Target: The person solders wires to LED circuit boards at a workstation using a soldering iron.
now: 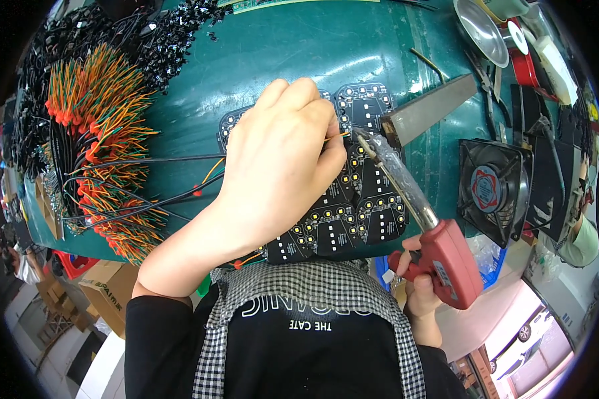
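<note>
Plainly, one green worktable (193,93) bore the work, with a heap of wire leads (100,86), too many to count, at your left, presumably for that hand's reach. Directly before you lay at least four black circuit boards (383,223), probably kept central for both hands. One cooling fan (489,189) stood to the right. Your right hand (419,276) wrapped one red soldering gun (451,259), its tip angled toward your left hand (283,149). One metal bar (432,108) lay beside that tip. Your left fingers narrowly pinched an orange wire (343,135) over the boards, though your knuckles hid most of that grip.
</note>
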`<state>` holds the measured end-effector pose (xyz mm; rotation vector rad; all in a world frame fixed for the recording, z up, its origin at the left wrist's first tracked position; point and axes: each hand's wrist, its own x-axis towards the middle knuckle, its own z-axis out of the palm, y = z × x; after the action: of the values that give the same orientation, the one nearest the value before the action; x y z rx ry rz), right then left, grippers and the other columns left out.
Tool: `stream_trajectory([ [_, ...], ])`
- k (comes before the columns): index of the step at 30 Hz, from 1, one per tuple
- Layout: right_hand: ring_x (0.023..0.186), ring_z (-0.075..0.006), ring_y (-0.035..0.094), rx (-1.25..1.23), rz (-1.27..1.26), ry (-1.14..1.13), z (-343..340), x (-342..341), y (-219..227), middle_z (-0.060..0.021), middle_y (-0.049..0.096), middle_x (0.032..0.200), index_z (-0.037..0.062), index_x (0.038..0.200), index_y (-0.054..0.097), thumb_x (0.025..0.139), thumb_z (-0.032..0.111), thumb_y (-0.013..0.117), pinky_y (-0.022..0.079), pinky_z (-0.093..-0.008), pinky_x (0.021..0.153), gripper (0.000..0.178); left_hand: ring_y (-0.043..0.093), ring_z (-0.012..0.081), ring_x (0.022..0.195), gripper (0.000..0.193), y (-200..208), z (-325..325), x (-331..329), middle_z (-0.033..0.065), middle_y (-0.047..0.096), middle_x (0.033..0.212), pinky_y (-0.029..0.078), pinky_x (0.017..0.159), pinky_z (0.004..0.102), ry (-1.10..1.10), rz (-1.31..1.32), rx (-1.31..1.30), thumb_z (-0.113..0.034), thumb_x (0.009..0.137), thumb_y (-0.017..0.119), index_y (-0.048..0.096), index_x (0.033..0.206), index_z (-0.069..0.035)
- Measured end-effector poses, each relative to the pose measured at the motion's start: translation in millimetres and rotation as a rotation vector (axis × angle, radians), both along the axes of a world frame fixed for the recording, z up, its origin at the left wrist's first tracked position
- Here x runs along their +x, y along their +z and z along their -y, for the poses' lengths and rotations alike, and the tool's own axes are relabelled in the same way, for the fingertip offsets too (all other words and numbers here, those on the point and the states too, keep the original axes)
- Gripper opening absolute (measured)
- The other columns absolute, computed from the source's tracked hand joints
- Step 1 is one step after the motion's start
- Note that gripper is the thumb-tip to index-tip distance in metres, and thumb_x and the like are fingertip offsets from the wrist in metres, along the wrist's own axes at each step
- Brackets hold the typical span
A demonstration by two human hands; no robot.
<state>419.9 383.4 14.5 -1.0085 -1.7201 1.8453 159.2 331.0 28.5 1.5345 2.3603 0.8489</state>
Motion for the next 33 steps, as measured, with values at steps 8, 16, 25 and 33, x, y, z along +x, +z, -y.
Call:
stream_trajectory([
  [8,0.069,-0.013,0.064,0.07,0.008,-0.075,1,2,-8,-0.0083,0.066,0.083,-0.0083,0.111,0.056,0.073,0.039,0.08,0.051,-0.0252,0.065,0.065,0.051,0.0274,0.077,0.01,2,-2,2,0.0076,0.053,0.08,0.043,0.068,0.0371,0.015,-0.015,-0.012,-0.004,0.071,0.064,0.055,0.075,-0.004],
  [16,0.073,-0.0138,0.066,-0.148,-0.026,-0.1,-2,-4,3,-0.0069,0.067,0.085,-0.0049,0.11,0.058,0.07,0.036,0.084,0.053,-0.0255,0.068,0.063,0.051,0.0275,0.076,0.009,1,-2,2,0.0076,0.053,0.078,0.042,0.067,0.0371,0.017,-0.008,-0.011,-0.005,0.071,0.063,0.055,0.075,-0.004],
  [25,0.078,-0.0222,0.068,0.223,0.139,-0.028,-1,12,-16,-0.0113,0.068,0.093,0.0011,0.104,0.065,0.073,0.027,0.078,0.053,-0.0321,0.072,0.042,0.051,0.0279,0.075,0.01,1,-5,1,0.0078,0.053,0.079,0.042,0.066,0.0376,0.019,-0.029,-0.02,-0.004,0.071,0.063,0.054,0.074,-0.004],
  [33,0.069,-0.0169,0.055,-0.106,-0.054,-0.066,1,5,-2,-0.0166,0.056,0.111,-0.0042,0.132,0.037,0.08,0.049,0.07,0.046,-0.0293,0.062,0.081,0.053,0.0293,0.078,0.01,-1,1,4,0.0102,0.053,0.08,0.046,0.065,0.0402,0.068,-0.074,0.031,-0.007,0.071,0.063,0.053,0.073,-0.004],
])
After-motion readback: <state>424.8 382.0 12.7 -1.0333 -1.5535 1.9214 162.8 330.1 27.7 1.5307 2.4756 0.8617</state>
